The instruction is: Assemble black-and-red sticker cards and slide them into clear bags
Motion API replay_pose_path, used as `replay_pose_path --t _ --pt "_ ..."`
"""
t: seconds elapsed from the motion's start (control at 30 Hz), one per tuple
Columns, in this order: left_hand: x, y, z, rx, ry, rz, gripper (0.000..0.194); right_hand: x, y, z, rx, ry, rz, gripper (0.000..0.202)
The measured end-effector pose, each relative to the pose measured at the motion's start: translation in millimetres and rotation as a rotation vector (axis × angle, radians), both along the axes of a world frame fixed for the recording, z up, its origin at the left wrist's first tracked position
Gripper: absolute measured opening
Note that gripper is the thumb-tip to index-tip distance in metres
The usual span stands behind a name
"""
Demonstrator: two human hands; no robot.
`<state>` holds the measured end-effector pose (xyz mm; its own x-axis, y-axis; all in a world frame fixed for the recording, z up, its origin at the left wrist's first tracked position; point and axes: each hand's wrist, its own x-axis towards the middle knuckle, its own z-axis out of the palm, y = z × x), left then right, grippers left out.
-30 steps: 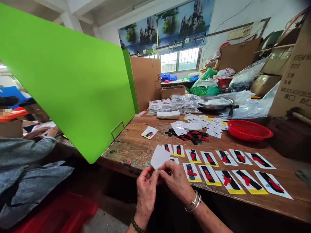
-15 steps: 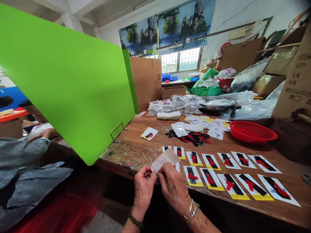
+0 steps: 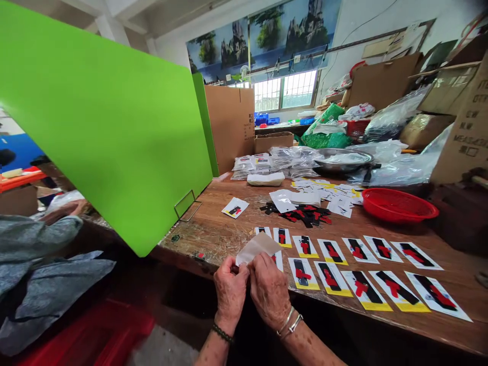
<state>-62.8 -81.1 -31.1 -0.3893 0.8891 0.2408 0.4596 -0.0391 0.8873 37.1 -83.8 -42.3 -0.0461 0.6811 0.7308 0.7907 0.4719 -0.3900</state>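
A small whitish translucent bag [image 3: 257,248] is pinched at its near edge by both hands, over the table's front edge. My left hand [image 3: 231,290] has its fingers closed on the bag's left corner. Beside it, my right hand [image 3: 270,290] grips the same edge, fingertips close to the left ones. Two rows of white and yellow cards, each bearing a black and red piece [image 3: 330,277], lie to the right of the hands. Part of one card is hidden behind the bag. Behind the rows sits a pile of black and red pieces [image 3: 305,215].
A filled packet [image 3: 235,208] lies left of the pile. Further back are loose cards [image 3: 324,188], a red basket [image 3: 398,206], a metal pan [image 3: 343,161] and stacked plastic packets [image 3: 280,161]. A green panel [image 3: 125,137] stands at left; another person's sleeve [image 3: 38,236] shows beyond it.
Both hands have shifted slightly, with the bag still held between them. The bag's far edge is tilted a little differently. The view has moved slightly.
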Motion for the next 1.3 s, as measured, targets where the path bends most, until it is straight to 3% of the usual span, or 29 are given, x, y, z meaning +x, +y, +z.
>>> replay_pose_path --t 0.13,0.27,0.43,0.53,0.6,0.63,0.7,0.8,0.93,1.07,1.13,1.2,1.3 --pt "-1.4 -1.3 -6.5 -0.05 -0.095 0.001 0.018 -1.0 -2.7 1.4 0.024 -0.019 0.006 0.022" --pt "1.5 -7.7 4.0 0.012 -0.121 -0.024 0.025 1.0 1.5 16.2 -0.056 -0.037 0.013 0.014" --pt "7.3 -25.4 11.6 0.028 -0.228 -0.076 0.031 11.3 14.4 29.1 -0.096 -0.029 0.063 0.026" --pt "6.8 -34.6 15.1 -0.069 -0.634 -0.321 0.023 17.6 17.1 26.9 -0.065 0.055 0.11 0.028" --pt "5.8 -35.1 23.3 -0.124 -0.995 -0.454 0.036 17.9 14.1 25.3 -0.029 0.116 0.185 0.03" --pt "5.8 -33.2 28.8 -0.145 -1.158 -0.451 0.04 16.7 11.5 25.2 -0.014 0.137 0.219 0.028" --pt "7.9 -26.7 40.3 -0.189 -1.404 -0.309 0.032 11.8 5.7 26.4 0.006 0.162 0.248 0.022" --pt "15.0 -15.9 50.2 -0.234 -1.579 -0.088 0.019 2.9 -0.5 26.9 0.012 0.182 0.176 0.017" --pt "19.7 -5.8 42.7 -0.262 -1.608 -0.061 0.014 2.5 -2.3 19.3 -0.08 0.203 0.132 0.028" --pt "13.7 7.2 31.7 -0.174 -1.5 -0.051 0.007 32.3 15.7 19.4 -0.286 0.143 0.338 0.04" --pt "11.9 15.5 31.3 -0.155 -1.43 -0.041 0.004 54.7 40.1 26.3 -0.429 0.103 0.385 0.035" --pt "13.5 24.6 32.9 -0.185 -1.385 -0.037 0.002 74.2 73.1 34.5 -0.562 0.03 0.306 0.024" --pt "20.9 40.1 33.7 -0.297 -1.365 -0.088 0.005 88.7 124.4 41.8 -0.701 -0.169 0.175 0.025"
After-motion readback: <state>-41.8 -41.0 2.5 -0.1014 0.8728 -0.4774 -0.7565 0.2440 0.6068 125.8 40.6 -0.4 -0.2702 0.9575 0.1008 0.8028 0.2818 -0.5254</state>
